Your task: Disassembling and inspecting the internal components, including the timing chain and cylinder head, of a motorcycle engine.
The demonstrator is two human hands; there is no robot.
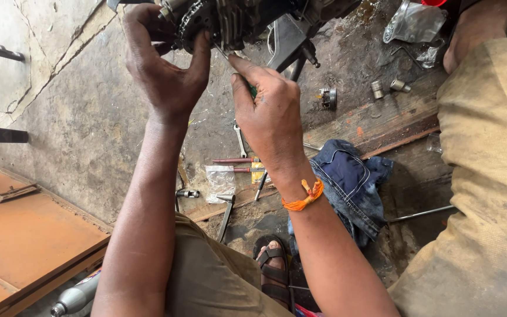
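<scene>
**Operator:** Both hands are up at the engine assembly (236, 20), the largest item before me: dark, greasy cast metal, ribbed, with a toothed sprocket and chain at its left. I see my left hand (168, 70) pinching that sprocket edge between thumb and fingers. My right hand (271, 111) is clenched round a green-handled screwdriver (252, 89), its thin shaft angled up into the casing.

**Inspector:** Risks?

**Operator:** In my judgement, the oily tip could slip off and jab the left thumb, which sits just beside it. Grit could also get into the open casing.

**Inspector:** Surroundings?

**Operator:** Rough, stained concrete floor (83, 117); a worn wooden plank (382, 120); crumpled blue denim cloth (350, 182), soft and oil-marked. Near it lie a small clear plastic bag (220, 181) and a bright steel spanner (240, 140). Farther off, a ringed piston (327, 97), which could be kicked away.
</scene>
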